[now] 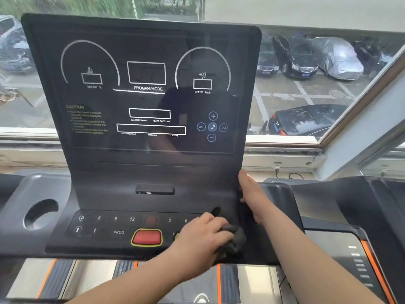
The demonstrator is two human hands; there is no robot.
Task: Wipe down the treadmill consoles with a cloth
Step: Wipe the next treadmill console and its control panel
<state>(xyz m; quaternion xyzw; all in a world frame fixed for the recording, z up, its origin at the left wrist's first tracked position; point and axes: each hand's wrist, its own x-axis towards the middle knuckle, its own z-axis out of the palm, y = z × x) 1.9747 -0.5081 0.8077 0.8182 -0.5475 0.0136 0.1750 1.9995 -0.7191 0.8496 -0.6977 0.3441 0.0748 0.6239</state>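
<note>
A black treadmill console (144, 102) fills the view, with an upright display panel and a lower button panel (122, 227) carrying numbers and a red stop button (146, 237). My left hand (203, 234) presses a dark cloth (232, 238) onto the right end of the button panel, fingers closed over it. My right hand (252, 194) grips the console's right edge, thumb on the front face and fingers hidden behind the edge.
A grey cup holder (40, 213) sits left of the console. A second treadmill's console (350, 205) stands to the right. Below are silver and orange handlebar sections (92, 279). A window behind looks onto parked cars.
</note>
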